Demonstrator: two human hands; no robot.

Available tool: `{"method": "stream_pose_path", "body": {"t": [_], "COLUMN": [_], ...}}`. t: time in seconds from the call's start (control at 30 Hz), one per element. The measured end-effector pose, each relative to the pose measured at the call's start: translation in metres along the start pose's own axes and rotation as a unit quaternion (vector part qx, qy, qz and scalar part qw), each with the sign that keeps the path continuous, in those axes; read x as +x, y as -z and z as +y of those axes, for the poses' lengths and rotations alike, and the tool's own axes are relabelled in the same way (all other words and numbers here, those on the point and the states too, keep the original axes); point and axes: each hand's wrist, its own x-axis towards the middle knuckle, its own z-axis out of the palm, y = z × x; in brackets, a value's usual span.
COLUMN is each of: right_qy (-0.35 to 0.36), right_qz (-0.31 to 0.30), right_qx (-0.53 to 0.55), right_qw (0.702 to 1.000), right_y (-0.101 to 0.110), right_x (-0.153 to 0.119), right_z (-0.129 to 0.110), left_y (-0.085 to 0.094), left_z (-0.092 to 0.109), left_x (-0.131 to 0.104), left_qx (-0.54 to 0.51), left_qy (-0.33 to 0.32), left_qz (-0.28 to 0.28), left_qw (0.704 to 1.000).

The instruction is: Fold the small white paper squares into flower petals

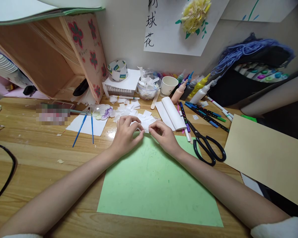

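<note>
My left hand (127, 134) and my right hand (166, 136) face each other above the far edge of a green sheet of paper (159, 185). The fingertips of both are pinched close together on a small piece of white paper (146, 129). Its outline is hard to separate from the pile of white paper scraps (125, 110) just behind. Black-handled scissors (205, 145) lie to the right of my right hand, partly over the sheet's corner. A folded white paper (171, 114) rests beyond that hand.
Two thin blue brushes (81, 129) lie at left on white paper near a small paint palette (103, 112). Along the back stand a tape roll (117, 70), a bowl of scraps (149, 86), a paper cup (169, 86) and paint bottles (180, 92). Markers (206, 114) and tan card (265, 155) lie right.
</note>
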Motion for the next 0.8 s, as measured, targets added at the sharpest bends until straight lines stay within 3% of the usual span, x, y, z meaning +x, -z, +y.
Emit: {"method": "stream_pose_path", "body": {"t": [0.3, 0.57, 0.8], "right_qy": [0.029, 0.031, -0.010], "right_qz": [-0.009, -0.007, 0.009], "right_qx": [-0.029, -0.047, -0.018], "right_qw": [0.999, 0.998, 1.000], "right_y": [0.0000, -0.0003, -0.0005], "right_x": [-0.0009, -0.0015, -0.0011], "right_z": [-0.0022, -0.0048, -0.0021], "left_y": [0.0028, 0.0013, 0.0003], "left_z": [0.0019, 0.0001, -0.0018], "left_x": [-0.0010, -0.0008, 0.0017], "left_qx": [-0.006, -0.008, -0.024], "left_qy": [-0.035, -0.028, 0.026], "left_qz": [-0.076, -0.069, -0.017], "left_qw": [0.996, 0.997, 0.999]}}
